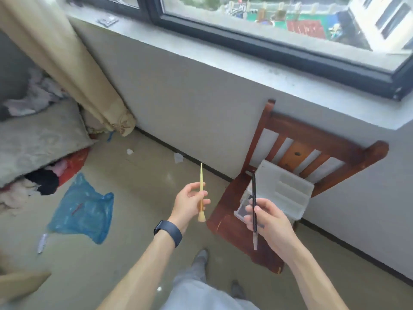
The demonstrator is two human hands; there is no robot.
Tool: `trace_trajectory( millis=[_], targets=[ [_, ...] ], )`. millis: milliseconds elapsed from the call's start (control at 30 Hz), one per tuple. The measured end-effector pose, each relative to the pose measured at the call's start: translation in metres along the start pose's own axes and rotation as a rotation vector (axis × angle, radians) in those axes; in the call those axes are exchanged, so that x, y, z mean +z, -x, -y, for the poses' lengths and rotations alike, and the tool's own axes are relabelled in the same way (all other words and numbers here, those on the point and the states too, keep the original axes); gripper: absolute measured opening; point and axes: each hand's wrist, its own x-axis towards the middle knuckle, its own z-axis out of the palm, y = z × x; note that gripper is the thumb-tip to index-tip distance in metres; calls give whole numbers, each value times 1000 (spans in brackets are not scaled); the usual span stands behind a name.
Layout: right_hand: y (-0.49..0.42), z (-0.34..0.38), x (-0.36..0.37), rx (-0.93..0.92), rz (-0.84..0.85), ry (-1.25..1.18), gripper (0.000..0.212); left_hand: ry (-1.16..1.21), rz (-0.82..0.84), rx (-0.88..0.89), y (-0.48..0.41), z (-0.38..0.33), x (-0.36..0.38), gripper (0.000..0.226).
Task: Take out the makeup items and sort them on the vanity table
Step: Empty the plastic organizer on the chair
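On the wooden chair [225,198] seat a clear organiser box [283,193] is sitting. Over the chair's front the right hand [268,222], nearer the box, is gripping a black pencil [254,198]; left of the chair the left hand [190,204] is pinching a tan brush [202,186], bristles down. Both tools are standing near upright; no bench is showing

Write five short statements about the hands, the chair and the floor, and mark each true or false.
1. The left hand holds a pale brush. True.
2. The right hand is empty. False: it holds a thin black pencil.
3. A clear plastic box sits on the wooden chair. True.
4. The blue bag lies on the chair. False: it lies on the floor.
5. The dark watch is on the right wrist. False: it is on the left wrist.
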Motion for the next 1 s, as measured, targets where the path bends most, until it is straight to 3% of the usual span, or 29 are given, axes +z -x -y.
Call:
trace_trajectory(
  millis=[133, 467, 767, 1000],
  targets=[
    [27, 19, 38, 32, 239, -56, 18, 192, -179, 78, 79, 14, -45, 22],
    [171, -37, 201, 126, 830, 384, 11, 698, -860, 187, 350, 147, -177, 19],
    [436, -239, 335, 90, 1352, 823, 10, 969, -1444, 231, 670, 347, -238, 19],
    [667, -398, 391, 143, 1683, 936, 13, 1114, -1831, 223, 902, 487, -251, 25]
  ],
)
